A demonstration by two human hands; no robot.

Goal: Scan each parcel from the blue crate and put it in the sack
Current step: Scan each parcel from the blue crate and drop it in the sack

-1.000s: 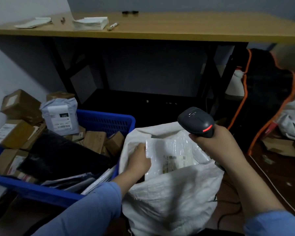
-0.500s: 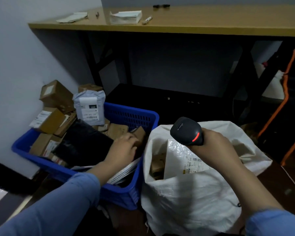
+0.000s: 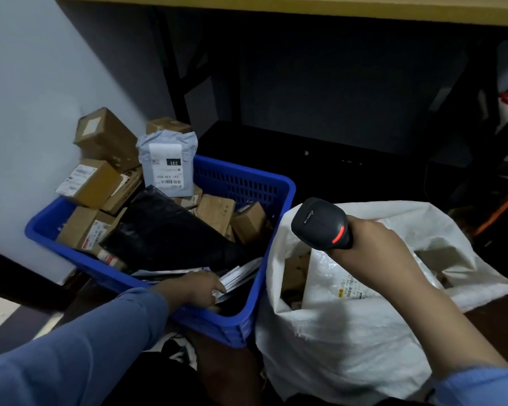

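- Left hand [image 3: 200,288] has left the sack [image 3: 349,332] and dropped into the near corner of the blue crate [image 3: 288,183]. Its fingertips are on the flat mailers [image 3: 238,276]; cannot tell if one is pinched.
- Right hand [image 3: 373,247] is clenched round the barcode scanner [image 3: 320,224], over the sack mouth.
- Bubble mailer [image 3: 335,282] lies inside the sack, so that parcel looks done and the next pick is starting.
- Half a second back, the left hand was higher, by the cardboard boxes [image 3: 247,221].
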